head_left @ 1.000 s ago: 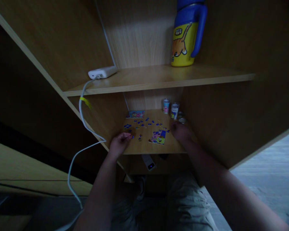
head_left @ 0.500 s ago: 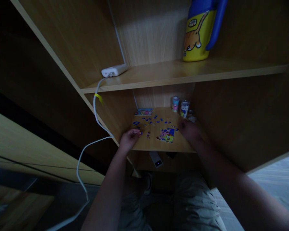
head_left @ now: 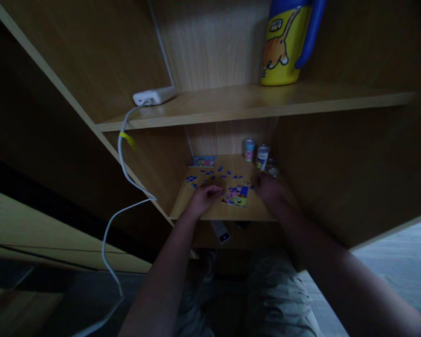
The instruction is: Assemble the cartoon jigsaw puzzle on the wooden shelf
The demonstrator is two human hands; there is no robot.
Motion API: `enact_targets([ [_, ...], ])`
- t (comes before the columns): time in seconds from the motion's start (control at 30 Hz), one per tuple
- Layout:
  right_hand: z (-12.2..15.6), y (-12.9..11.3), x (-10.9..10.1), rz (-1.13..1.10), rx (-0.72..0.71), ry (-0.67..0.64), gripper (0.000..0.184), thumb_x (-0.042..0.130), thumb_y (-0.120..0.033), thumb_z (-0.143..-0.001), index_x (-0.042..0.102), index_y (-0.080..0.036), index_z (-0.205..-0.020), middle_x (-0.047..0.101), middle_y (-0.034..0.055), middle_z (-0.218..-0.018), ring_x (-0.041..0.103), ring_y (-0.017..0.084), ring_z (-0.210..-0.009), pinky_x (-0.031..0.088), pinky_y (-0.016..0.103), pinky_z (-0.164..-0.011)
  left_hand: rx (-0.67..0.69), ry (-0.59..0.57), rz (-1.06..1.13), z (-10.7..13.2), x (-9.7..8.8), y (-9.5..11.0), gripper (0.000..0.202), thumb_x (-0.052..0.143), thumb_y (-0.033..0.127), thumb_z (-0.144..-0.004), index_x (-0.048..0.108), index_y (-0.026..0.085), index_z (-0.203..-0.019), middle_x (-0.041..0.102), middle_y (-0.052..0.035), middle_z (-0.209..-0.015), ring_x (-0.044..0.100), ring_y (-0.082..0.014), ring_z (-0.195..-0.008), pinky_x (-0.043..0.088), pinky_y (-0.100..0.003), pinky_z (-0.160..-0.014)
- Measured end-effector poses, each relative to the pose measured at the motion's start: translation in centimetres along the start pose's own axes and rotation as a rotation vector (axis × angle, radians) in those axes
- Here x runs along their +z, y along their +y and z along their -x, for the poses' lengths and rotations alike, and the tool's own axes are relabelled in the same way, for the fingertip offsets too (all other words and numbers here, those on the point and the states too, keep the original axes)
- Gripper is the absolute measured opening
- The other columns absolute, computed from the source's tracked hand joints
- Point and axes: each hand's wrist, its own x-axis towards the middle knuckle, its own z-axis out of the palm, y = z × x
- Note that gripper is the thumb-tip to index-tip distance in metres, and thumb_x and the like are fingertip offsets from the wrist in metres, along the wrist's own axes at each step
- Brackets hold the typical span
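On the lower wooden shelf (head_left: 245,213) lies a partly assembled cartoon jigsaw patch (head_left: 236,195) with several loose blue pieces (head_left: 210,175) scattered behind it. My left hand (head_left: 205,196) rests on the shelf just left of the patch, fingers curled and pinched together; what they hold is too small and dark to name. My right hand (head_left: 268,187) lies on the shelf to the right of the patch, its fingers hidden in shadow. A printed reference picture (head_left: 202,162) lies at the back left.
Two small printed tins (head_left: 255,153) and some lids stand at the shelf's back right. The upper shelf (head_left: 231,108) carries a yellow-and-blue bottle (head_left: 286,40) and a white charger (head_left: 153,96) with a cable (head_left: 121,159) hanging down. A phone (head_left: 220,232) lies under the shelf.
My left hand has moved right from the shelf's left edge to beside the assembled patch. The right hand has stayed nearly in place. The camera has shifted.
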Motion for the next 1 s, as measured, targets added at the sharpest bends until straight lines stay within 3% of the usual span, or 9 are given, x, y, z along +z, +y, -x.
enact_targets([
  [0.13,0.09,-0.03,-0.10,-0.011,-0.011,0.019,0.050,0.035,-0.047,-0.116,0.072,-0.018,-0.132,0.080,0.0187,-0.128,0.078,0.030,-0.114,0.056,0.038,-0.093,-0.005,0.004,0.016,0.36,-0.24,-0.45,0.023,0.075,0.038,-0.099,0.084,0.024,-0.116,0.085,-0.0082,-0.119,0.080,-0.0265,-0.109,0.062,-0.043,-0.103],
  [0.37,0.17,-0.12,-0.30,0.026,0.000,0.006,0.050,0.035,-0.046,-0.115,0.072,-0.018,-0.133,0.080,0.0182,-0.125,0.078,0.031,-0.113,0.057,0.038,-0.093,0.028,-0.062,-0.060,0.37,-0.29,0.28,0.018,0.071,0.037,-0.099,0.082,0.024,-0.106,0.085,-0.0052,-0.102,0.078,-0.0235,-0.096,0.061,-0.038,-0.093],
  [1.0,0.07,0.12,0.07,0.040,-0.009,0.029,0.049,0.035,-0.047,-0.115,0.070,-0.018,-0.135,0.081,0.0176,-0.125,0.078,0.030,-0.109,0.055,0.036,-0.088,0.013,-0.082,-0.050,0.39,-0.13,-0.18,0.021,0.075,0.042,-0.097,0.085,0.025,-0.101,0.086,-0.0042,-0.099,0.079,-0.0250,-0.095,0.060,-0.038,-0.092],
])
